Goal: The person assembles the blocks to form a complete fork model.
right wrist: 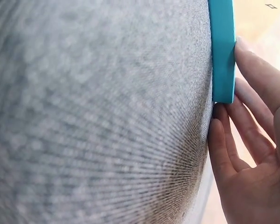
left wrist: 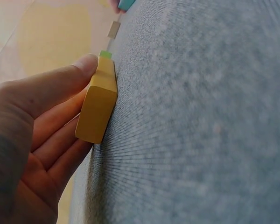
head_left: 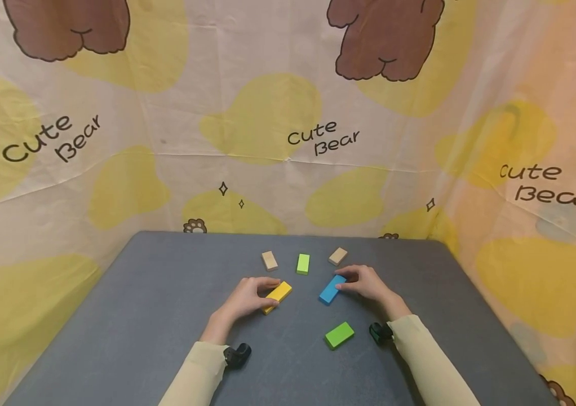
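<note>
In the head view the left hand [head_left: 251, 297] pinches a yellow block [head_left: 280, 292] on the table, thumb on the near side and fingers on the far side. The left wrist view shows the yellow block [left wrist: 97, 112] between thumb and fingers of the left hand [left wrist: 51, 112], close against the cloth. The right hand [head_left: 369, 283] is at the upper right end of a blue block [head_left: 331, 291], which lies slanted on the table. In the right wrist view, the thumb of the right hand [right wrist: 256, 140] touches the blue block [right wrist: 223, 56], with its fingers behind the block's end.
A green block [head_left: 339, 336] lies nearer, between the forearms. Farther back are a light green block [head_left: 303, 264] and two wooden blocks, one left [head_left: 270, 260] and one right [head_left: 337, 256]. Behind the grey table [head_left: 166, 316] hangs a patterned cloth [head_left: 262, 186].
</note>
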A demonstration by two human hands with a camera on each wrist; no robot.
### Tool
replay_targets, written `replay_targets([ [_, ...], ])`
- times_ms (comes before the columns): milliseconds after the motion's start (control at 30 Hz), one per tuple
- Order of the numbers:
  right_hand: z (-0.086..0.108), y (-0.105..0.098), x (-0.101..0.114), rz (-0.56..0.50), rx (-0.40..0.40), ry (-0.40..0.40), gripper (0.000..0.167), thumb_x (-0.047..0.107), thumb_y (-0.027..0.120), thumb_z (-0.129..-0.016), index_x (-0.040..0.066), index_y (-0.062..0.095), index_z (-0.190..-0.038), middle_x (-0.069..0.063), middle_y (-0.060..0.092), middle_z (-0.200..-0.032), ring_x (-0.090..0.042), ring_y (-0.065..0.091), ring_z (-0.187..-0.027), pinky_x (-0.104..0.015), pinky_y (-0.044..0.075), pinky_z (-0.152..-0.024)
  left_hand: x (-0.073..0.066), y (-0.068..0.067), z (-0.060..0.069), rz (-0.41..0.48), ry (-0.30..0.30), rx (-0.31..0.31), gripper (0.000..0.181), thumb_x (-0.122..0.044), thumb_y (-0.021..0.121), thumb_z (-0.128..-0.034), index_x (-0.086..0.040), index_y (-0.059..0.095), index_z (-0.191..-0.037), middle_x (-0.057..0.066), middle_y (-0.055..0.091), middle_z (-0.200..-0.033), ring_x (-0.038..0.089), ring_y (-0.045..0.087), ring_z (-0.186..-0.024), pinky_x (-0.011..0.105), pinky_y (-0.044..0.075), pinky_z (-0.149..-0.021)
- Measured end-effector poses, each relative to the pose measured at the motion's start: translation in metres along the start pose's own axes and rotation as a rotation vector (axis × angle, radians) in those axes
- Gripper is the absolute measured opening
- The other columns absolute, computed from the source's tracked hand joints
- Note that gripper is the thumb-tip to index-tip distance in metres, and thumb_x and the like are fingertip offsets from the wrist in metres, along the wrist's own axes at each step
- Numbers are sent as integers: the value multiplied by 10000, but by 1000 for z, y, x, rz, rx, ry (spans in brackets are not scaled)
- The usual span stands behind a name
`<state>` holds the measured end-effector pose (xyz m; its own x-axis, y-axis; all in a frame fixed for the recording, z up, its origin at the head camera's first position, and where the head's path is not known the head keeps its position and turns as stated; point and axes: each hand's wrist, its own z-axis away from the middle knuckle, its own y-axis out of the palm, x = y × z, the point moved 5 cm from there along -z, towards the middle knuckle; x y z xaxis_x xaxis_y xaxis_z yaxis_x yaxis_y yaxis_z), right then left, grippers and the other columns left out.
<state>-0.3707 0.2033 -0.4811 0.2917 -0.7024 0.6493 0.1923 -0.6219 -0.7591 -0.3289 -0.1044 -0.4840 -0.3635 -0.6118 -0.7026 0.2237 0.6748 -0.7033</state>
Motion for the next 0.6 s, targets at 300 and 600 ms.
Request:
replay_targets([
  [300, 1, 1, -1, -12, 8, 33, 462, 331, 764, -809, 145, 672, -1222, -94, 684, -1234, -247, 653, -1101, -423, 537, -942, -1, 0, 0, 42, -23, 5, 527, -280, 793, -785, -153, 640, -1272, 28, 688, -1254, 197, 674, -1122, 396, 538, -944],
  [600, -1, 0, -2, -23, 14, 30, 467, 356, 758, -811, 150, 672, -1222, -95, 677, -1244, -243, 648, -1112, -426, 534, -948, 0, 4, -1, 96, -48, 2, 534, -245, 801, -780, -134, 634, -1274, 46, 686, -1254, 198, 682, -1105, 367, 558, -913],
])
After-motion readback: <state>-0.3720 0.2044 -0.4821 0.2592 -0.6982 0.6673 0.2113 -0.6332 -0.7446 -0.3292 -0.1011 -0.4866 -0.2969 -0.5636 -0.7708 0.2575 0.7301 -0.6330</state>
